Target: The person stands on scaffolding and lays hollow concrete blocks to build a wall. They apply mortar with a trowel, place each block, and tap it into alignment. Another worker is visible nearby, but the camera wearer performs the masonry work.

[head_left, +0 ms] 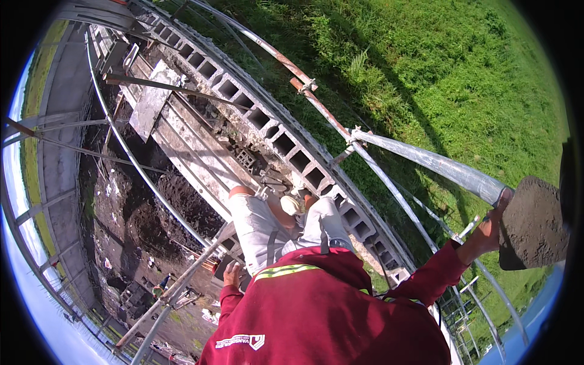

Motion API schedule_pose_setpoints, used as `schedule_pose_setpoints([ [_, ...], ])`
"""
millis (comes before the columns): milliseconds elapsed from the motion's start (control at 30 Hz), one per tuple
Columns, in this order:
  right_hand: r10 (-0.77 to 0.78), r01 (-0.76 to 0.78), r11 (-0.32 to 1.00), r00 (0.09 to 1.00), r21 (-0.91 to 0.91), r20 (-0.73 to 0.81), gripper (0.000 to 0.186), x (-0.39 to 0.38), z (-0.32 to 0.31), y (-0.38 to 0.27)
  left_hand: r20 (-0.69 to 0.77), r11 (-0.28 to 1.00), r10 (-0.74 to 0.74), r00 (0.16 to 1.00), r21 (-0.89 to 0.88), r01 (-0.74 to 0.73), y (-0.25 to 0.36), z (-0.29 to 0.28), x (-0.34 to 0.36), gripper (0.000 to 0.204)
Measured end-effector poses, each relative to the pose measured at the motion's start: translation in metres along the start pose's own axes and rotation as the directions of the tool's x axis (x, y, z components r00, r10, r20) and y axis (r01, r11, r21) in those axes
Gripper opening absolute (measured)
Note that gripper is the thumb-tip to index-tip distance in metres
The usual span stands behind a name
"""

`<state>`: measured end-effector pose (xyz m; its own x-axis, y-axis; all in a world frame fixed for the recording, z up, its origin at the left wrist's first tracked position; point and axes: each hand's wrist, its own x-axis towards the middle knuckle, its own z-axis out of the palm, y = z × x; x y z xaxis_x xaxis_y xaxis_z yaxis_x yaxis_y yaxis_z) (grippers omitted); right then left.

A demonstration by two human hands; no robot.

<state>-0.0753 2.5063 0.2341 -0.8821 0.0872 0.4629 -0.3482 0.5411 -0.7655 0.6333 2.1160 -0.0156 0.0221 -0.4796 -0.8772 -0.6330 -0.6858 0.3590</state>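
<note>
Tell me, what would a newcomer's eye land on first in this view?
Probably the flat, gritty grey piece at the far right, held in the fingers of the right hand. Next might come the maroon jacket filling the lower middle, then the long row of hollow concrete blocks running diagonally from upper left past the person's legs, with bright green vegetation at upper right.

trowel hdl hid | far person too sm | jkt btm cut
</note>
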Motion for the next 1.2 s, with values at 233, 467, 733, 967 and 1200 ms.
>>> schedule_pose_setpoints([
  [233,0.235,-0.169,0.924,0.959,0.344,-0.160,0.052,-0.006,-0.008,0.026,0.207,0.925,0.284,0.936,0.200,-0.324,0.028,-0.011,0.047,0.063],
  [467,-0.365,0.306,0.233,0.907,-0.923,0.208,0.026,-0.007,0.011,-0.029,0.252,0.966,0.079,0.965,0.219,-0.136,0.168,-0.010,0.095,0.062],
  [733,0.133,-0.258,0.951,0.837,-0.168,-0.531,0.019,0.010,0.068,-0.084,0.362,0.838,0.052,0.931,0.492,-0.238,0.337,0.015,0.170,0.061],
  [967,0.091,-0.245,0.949,0.816,-0.200,-0.571,0.013,0.004,0.072,-0.094,0.483,0.784,0.046,0.874,0.525,-0.331,0.453,0.030,0.260,0.064],
  [1200,0.073,-0.167,0.981,0.788,-0.098,-0.611,0.025,0.011,0.070,-0.088,0.431,0.828,0.057,0.901,0.483,-0.284,0.494,0.045,0.306,0.059],
])
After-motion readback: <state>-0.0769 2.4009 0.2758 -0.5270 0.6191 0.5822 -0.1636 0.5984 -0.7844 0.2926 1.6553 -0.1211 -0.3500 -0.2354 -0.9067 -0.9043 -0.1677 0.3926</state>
